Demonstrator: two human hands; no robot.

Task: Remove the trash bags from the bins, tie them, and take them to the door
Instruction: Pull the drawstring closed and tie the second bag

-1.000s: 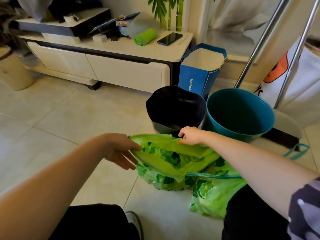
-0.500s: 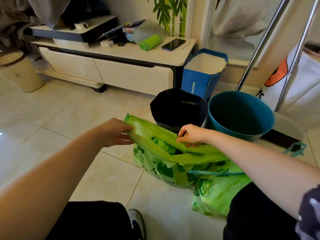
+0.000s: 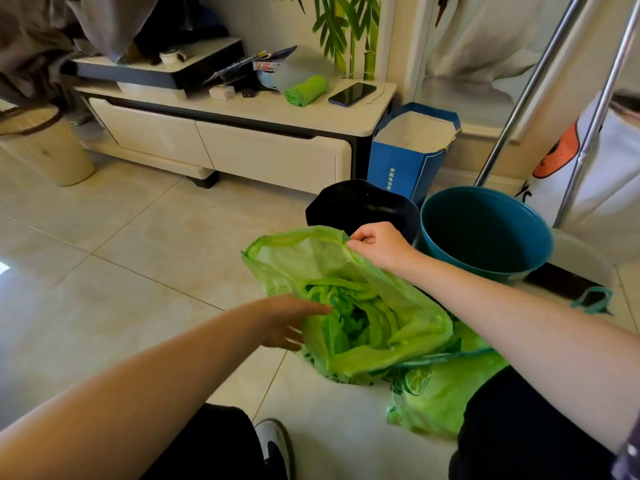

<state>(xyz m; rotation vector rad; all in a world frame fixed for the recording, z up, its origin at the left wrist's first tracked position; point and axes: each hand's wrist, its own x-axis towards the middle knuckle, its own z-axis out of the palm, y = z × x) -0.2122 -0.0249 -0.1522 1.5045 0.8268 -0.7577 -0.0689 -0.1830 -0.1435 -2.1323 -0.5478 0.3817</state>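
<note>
One green bag [image 3: 349, 299] between both hands.

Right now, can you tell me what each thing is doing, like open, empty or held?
Green trash bag: untied, mouth open, on floor.
Right hand: pinches the bag's rim.
Left hand: open, at the bag's near edge.
Second green bag: lying on floor.
Teal bin: upright, no bag.
Black bin: upright.
Blue paper bag: open.

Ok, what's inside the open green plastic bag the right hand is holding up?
Inside the open green plastic trash bag, held up by the right hand, only crumpled green plastic shows. Whatever lies beneath those folds is covered.
</note>
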